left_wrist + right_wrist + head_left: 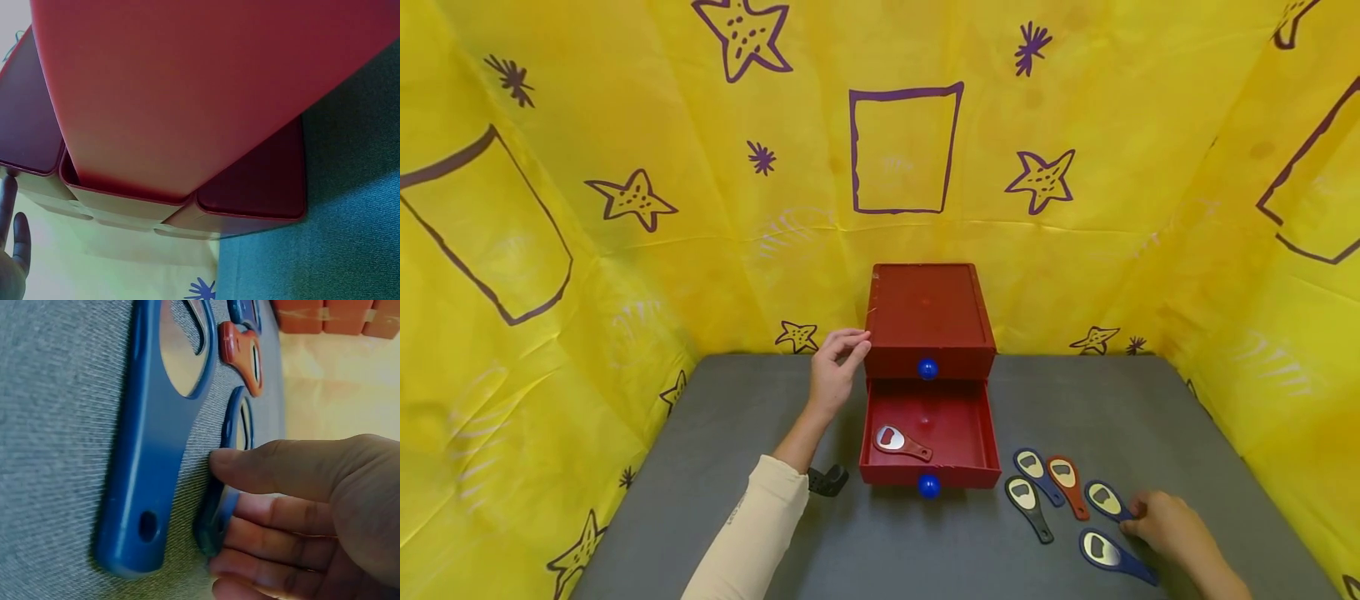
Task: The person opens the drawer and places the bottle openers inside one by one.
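Note:
My right hand [1172, 529] pinches the handle of a blue bottle opener [1105, 498] between thumb and fingers. In the right wrist view that opener [232, 428] lies low at the grey cloth, its handle between thumb [269, 464] and fingers. Close by, a second blue bottle opener [1116, 557] lies flat. My left hand [832, 379] has its fingertips at the left edge of a red drawer cabinet [925, 304]. The cabinet's lower drawer [962, 425] stands pulled out, with a red bottle opener [902, 443] inside. In the left wrist view, two fingers [22, 240] show beside the cabinet.
Left of the held opener lie a red one [1067, 485], another blue one [1037, 475] and a black one [1028, 507]. Blue knobs [928, 486] stick out from the drawers. A black object [829, 481] sits partly behind the left sleeve. Yellow patterned cloth [805, 275] surrounds the grey table [715, 467].

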### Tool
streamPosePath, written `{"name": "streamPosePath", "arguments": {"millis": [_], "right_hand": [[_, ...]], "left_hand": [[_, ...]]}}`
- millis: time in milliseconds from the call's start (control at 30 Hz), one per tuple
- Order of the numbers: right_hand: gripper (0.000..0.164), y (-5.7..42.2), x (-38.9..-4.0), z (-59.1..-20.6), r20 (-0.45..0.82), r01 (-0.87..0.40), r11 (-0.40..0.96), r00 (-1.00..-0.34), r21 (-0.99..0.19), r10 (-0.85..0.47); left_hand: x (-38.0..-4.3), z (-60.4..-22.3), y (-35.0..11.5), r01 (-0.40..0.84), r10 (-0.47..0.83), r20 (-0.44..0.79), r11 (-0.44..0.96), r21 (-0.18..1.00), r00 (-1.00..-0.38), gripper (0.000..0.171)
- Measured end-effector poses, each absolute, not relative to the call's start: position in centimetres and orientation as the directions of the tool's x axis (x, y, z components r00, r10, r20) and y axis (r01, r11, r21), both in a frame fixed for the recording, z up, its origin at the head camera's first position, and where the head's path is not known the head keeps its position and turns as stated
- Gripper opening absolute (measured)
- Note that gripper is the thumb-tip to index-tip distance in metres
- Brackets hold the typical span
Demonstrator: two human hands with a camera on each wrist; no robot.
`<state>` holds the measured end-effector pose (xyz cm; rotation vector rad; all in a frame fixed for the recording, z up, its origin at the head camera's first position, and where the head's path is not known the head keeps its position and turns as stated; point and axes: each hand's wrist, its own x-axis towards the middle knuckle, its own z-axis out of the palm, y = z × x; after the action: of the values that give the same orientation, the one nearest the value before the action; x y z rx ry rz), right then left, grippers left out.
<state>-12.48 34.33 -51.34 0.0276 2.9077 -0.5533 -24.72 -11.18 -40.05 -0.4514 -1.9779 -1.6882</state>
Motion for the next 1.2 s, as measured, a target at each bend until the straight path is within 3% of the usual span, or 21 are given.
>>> {"name": "streamPosePath", "arguments": {"millis": [667,867,1200], "right_hand": [[0.031,34.3,-12.1,-51.5,-0.162,0.085,0.886,-0.987,-0.455,0.011],[0.02,34.2,-12.7,-50.8,-0.154,0.096,0.86,-0.988,-0.502,0.02],[0.026,33.5,-13.3,-48.8,-0.126,0.082,0.83,-0.992,-0.552,0.014]], "left_hand": [[-24.5,-39.6,-11.3,0.519,-0.037,0.534,0.187,0.834,-0.845,0.021],[-24.5,-39.5,-11.5,0.514,-0.034,0.529,0.192,0.836,-0.848,0.022],[-25.0,-39.8,-11.9,0.515,-0.006,0.529,0.219,0.828,-0.848,0.024]]}}
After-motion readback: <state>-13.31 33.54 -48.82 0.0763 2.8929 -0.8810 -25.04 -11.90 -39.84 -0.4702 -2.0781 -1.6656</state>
